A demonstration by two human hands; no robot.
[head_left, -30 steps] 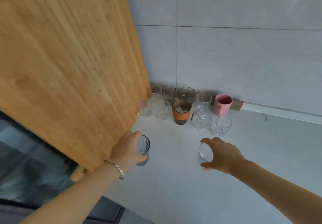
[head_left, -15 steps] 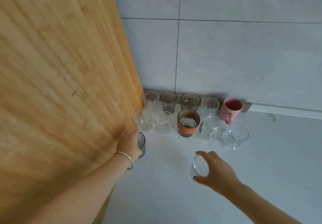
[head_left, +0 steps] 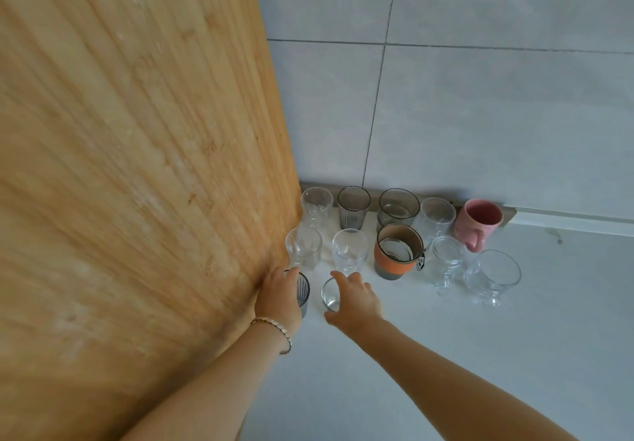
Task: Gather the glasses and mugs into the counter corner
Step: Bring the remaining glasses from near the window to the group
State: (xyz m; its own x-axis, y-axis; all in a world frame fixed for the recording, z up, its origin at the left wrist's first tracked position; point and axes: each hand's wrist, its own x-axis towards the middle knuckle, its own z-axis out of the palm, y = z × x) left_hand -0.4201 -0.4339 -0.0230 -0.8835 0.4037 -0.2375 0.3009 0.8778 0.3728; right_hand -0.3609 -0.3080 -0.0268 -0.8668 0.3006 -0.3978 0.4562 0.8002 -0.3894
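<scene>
A ribbed smoky-grey glass tumbler (head_left: pixel 303 290) is held upright, mouth up, in the left hand (head_left: pixel 278 298) grip beside the wooden board (head_left: pixel 137 183). A small clear round glass (head_left: pixel 330 295), upright w/ long axis vertical, is gripped by the right hand (head_left: pixel 355 303) on the white counter (head_left: pixel 446 355), just beside the cluster.

my left hand (head_left: pixel 279 295): bare, no rings seen | left wrist: thin pale beaded bracelet (head_left: pixel 274 329) | my right hand (head_left: pixel 356 301): bare, nothing on wrist | both forearms: bare, no sleeves in view

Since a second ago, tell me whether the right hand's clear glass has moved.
Yes. The clear glass in the right hand moved toward the corner and leftward, now just before the front-row stemmed glass.
</scene>
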